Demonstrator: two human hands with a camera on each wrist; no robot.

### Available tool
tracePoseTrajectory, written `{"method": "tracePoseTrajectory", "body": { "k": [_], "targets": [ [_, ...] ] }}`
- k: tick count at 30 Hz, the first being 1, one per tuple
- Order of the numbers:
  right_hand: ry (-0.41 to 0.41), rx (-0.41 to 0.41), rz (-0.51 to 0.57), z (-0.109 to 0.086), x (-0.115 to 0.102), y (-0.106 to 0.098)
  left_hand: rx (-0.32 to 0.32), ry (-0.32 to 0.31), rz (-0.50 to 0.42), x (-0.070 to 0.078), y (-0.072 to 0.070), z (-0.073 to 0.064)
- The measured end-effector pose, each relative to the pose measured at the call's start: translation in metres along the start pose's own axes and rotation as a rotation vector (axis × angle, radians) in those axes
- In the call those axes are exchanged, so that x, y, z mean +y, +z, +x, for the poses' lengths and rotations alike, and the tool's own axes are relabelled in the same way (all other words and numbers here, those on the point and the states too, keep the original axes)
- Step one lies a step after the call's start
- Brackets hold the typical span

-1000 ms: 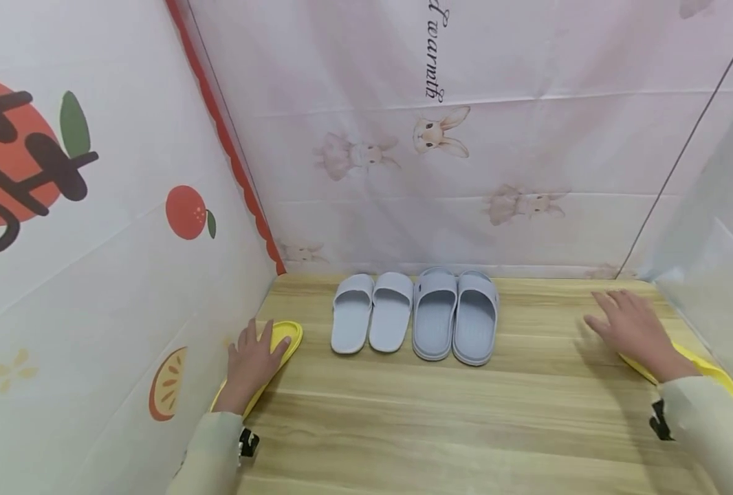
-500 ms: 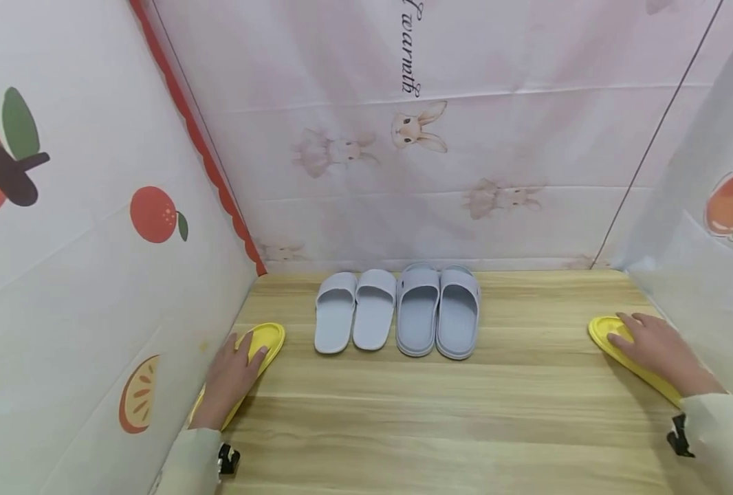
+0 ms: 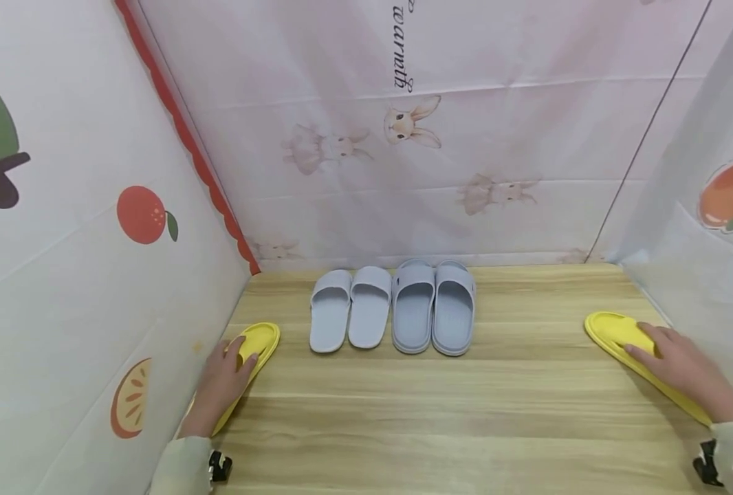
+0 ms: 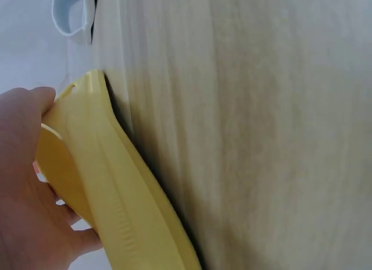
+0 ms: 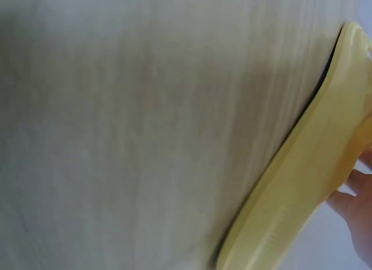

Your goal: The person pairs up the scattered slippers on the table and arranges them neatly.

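As the head view shows, the left hand [image 3: 221, 381] grips one yellow slipper [image 3: 265, 339], the right hand [image 3: 682, 364] a second slipper [image 3: 610, 333], far ends slanting inward. Left wrist view: slipper inboard of curled fingers. Right wrist view: likewise, hand cropped.

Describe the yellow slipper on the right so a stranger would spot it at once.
On the wooden surface, near the right wall, a yellow slipper lies at a slant. The right hand touches it. Its colour sets it apart from the white slippers and grey slippers in the middle, and its side from the other yellow slipper, under the left hand.
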State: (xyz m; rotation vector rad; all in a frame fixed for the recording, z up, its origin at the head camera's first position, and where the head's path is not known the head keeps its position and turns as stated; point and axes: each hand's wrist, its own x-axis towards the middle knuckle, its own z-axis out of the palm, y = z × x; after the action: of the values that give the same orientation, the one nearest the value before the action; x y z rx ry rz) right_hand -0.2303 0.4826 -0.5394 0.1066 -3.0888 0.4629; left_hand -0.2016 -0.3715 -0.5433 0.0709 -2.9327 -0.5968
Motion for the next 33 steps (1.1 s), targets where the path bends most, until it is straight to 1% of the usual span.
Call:
{"method": "tracePoseTrajectory", "body": {
  "k": [3,7,10,15,18,21,25,27,33],
  "targets": [
    [0.018,-0.009,-0.008,0.001,0.000,0.000,-0.007,-0.008,0.017,0.000,-0.001,0.000],
    [0.015,-0.001,-0.023,0.000,0.000,-0.001,-0.017,-0.025,0.036,0.002,0.000,-0.001],
    [0.013,0.001,-0.031,-0.001,-0.001,-0.001,-0.020,-0.032,0.032,0.003,0.000,-0.002],
    [0.015,-0.009,-0.046,-0.004,-0.004,-0.001,-0.021,-0.010,0.029,0.004,-0.003,-0.008],
    [0.016,-0.019,-0.051,-0.005,-0.006,-0.001,-0.038,0.011,0.028,0.004,-0.006,-0.012],
    [0.025,-0.021,-0.048,-0.007,-0.008,0.000,-0.066,0.038,-0.011,0.005,-0.008,-0.016],
    [0.024,-0.008,-0.046,-0.010,-0.011,0.000,-0.097,0.091,-0.103,0.008,-0.013,-0.020],
    [0.024,-0.004,-0.046,-0.012,-0.013,-0.001,-0.109,0.116,-0.130,0.009,-0.014,-0.022],
    [0.027,-0.022,-0.039,-0.014,-0.019,-0.004,-0.146,0.133,-0.184,0.007,-0.013,-0.031]
  ]
}}
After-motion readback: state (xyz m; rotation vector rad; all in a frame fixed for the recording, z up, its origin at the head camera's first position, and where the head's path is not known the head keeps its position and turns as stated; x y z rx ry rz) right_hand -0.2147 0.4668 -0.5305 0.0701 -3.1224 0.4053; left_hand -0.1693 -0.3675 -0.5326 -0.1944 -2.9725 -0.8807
